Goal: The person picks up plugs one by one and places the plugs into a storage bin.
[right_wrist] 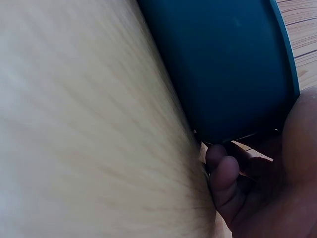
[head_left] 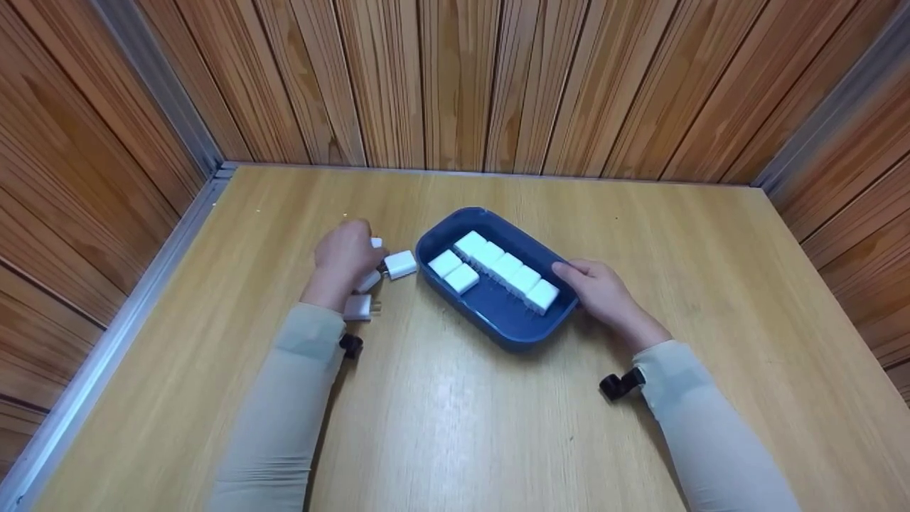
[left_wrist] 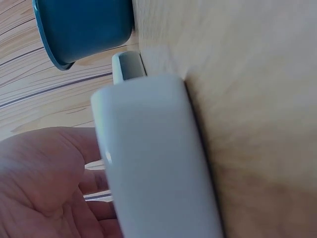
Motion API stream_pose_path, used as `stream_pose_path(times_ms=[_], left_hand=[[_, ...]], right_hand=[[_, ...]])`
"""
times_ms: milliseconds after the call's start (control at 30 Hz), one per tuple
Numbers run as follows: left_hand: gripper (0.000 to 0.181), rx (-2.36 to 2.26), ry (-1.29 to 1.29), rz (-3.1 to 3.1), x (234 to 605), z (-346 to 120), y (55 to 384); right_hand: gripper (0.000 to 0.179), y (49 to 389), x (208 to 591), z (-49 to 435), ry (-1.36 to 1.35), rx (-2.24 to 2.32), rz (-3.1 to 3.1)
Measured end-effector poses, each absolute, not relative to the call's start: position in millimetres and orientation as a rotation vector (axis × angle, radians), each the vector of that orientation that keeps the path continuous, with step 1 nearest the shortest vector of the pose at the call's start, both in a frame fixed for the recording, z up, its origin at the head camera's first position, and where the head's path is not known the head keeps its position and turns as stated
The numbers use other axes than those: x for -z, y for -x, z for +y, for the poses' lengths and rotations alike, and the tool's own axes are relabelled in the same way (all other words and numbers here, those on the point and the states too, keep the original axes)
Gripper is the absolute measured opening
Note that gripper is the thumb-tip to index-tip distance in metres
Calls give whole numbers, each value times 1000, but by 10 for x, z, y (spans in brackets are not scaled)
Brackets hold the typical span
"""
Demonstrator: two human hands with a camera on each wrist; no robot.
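My right hand (head_left: 601, 295) holds the near right corner of a dark blue tray (head_left: 515, 334), thumb over the rim and fingers against the outer wall. Inside it, white charger plugs (head_left: 506, 269) stand in two rows, a longer one and a shorter one of two. Left of the tray, my left hand (head_left: 346, 250) reaches down among several loose white plugs; its fingertips are hidden, and I cannot tell whether they pinch one. One loose plug (head_left: 400, 264) lies close to the tray, another (head_left: 357, 307) by the left wrist with its prongs showing. A white plug (left_wrist: 153, 153) covers the left fingers in the left wrist view.
Under everything is a light wooden table (head_left: 455, 427). Wood-panelled walls (head_left: 455, 85) rise at the back and both sides, with a metal strip (head_left: 106, 363) along the left edge. Small black cameras (head_left: 620, 385) are strapped at both wrists.
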State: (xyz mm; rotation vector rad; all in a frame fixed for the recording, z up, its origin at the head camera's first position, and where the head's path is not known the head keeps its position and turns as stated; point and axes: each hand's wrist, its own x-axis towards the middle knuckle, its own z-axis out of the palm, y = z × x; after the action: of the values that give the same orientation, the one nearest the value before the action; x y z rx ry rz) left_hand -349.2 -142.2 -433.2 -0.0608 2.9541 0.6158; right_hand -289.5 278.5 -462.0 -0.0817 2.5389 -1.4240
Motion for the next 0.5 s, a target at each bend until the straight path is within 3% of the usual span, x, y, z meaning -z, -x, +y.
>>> stream_pose_path(times_ms=[500], left_hand=[[29, -691, 10, 2936, 4316, -1456, 3468]], right_hand=[[62, 2914, 4645, 2787, 89, 1434, 2537]])
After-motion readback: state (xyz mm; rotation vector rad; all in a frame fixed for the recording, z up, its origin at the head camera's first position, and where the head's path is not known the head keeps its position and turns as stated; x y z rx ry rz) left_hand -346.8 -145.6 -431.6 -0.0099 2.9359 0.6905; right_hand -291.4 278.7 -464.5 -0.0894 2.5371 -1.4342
